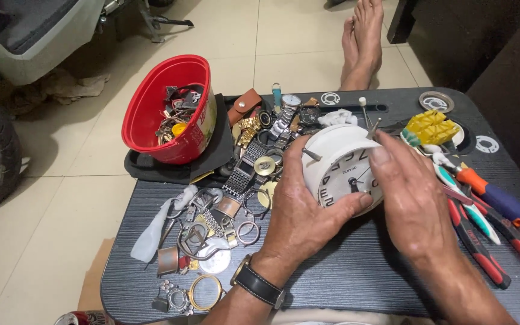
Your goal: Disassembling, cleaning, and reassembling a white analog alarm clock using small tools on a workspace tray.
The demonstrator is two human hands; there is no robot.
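Seen from the head camera, a small white alarm clock (339,165) is held just above the middle of a dark wood-grain table (344,271), tilted so that its round dial faces up toward the viewer and its short metal legs stick out from the casing. The left hand (299,207), which wears a black-strapped wristwatch (259,283), clasps the clock from the left and from below: its fingers wrap around the back of the casing and its thumb lies across the lower rim of the dial. The right hand (410,198) closes on the clock's right edge, thumb tip pressed to the rim near the top of the dial, the other fingers hidden behind the casing, so the clock sits between the two hands with both touching it. To the left of the hands lies a heap of watch parts (224,210), metal bracelets, rings and cases. Behind that stands a red plastic bowl (173,111) with more small parts inside. To the right of the right hand lie pliers with red and black handles (476,241), and a yellow brush-like tool (431,126) sits near the table's far edge.
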